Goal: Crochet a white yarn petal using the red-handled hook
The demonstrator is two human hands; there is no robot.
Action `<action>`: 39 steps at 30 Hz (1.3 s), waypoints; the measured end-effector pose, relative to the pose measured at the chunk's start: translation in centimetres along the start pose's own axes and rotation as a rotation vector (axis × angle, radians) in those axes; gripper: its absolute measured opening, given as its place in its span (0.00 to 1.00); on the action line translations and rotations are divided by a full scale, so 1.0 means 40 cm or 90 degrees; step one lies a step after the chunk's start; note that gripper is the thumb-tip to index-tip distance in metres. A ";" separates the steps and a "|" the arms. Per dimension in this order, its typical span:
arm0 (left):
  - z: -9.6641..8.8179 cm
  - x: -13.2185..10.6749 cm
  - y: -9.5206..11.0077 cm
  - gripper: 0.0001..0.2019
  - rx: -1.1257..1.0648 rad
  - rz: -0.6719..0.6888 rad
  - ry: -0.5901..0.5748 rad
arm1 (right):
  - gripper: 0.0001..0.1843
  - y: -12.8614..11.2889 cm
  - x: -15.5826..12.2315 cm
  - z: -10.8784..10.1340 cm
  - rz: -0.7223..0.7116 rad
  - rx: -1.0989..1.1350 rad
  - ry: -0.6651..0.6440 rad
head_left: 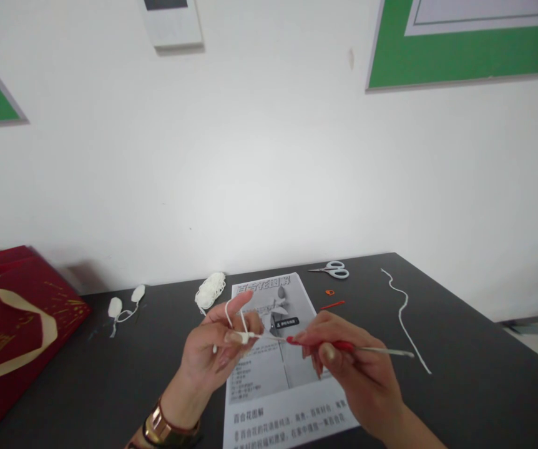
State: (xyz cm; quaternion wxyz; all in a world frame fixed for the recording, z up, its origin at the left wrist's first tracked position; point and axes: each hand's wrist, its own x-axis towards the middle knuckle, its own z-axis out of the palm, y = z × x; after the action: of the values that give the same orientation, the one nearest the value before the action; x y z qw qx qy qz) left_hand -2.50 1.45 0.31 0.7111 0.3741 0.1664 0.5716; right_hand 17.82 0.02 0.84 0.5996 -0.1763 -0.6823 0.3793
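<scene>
My left hand [217,346] pinches a small piece of white crochet work [245,337], and white yarn [228,312] loops around its raised index finger. In my right hand [356,368] is a crochet hook [344,345] with a red grip and metal ends. The hook's thin tip reaches left to the white piece between the hands; whether a loop sits on it is too small to tell. Beneath both hands lies a printed sheet [292,399] with a flower picture and Chinese text, partly covered by them.
Behind the sheet sits a ball of white yarn [211,290]. Scissors [334,269], an orange stitch marker [329,292] and a red needle [332,305] lie right of it. A yarn strand [404,312] is farther right. Two white crocheted pieces [115,307] and a red bag [11,337] are left.
</scene>
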 end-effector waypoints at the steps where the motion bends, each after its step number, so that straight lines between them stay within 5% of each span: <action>1: 0.001 0.000 0.000 0.22 -0.008 -0.007 -0.005 | 0.10 0.006 -0.002 -0.002 0.035 0.033 0.009; 10: 0.008 -0.005 0.000 0.21 -0.012 -0.044 -0.059 | 0.11 0.021 0.007 -0.001 0.261 0.327 0.114; 19: 0.027 0.003 -0.022 0.23 0.098 0.021 0.024 | 0.09 0.069 0.016 0.035 0.530 0.575 0.227; 29: 0.010 -0.006 0.000 0.20 0.262 0.043 0.062 | 0.08 0.063 0.020 0.037 0.492 0.558 0.225; 35: 0.003 -0.003 0.041 0.22 0.576 0.093 -0.028 | 0.08 0.072 0.017 0.038 0.487 0.545 0.226; 39: 0.011 -0.001 0.045 0.19 0.619 0.107 -0.042 | 0.08 0.072 0.017 0.035 0.488 0.543 0.235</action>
State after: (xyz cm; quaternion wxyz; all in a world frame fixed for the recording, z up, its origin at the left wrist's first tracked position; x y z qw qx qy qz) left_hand -3.46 1.41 1.89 0.4107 0.6928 0.3603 0.4707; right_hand 15.70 1.95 -0.79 0.5464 -0.2166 -0.2426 0.7718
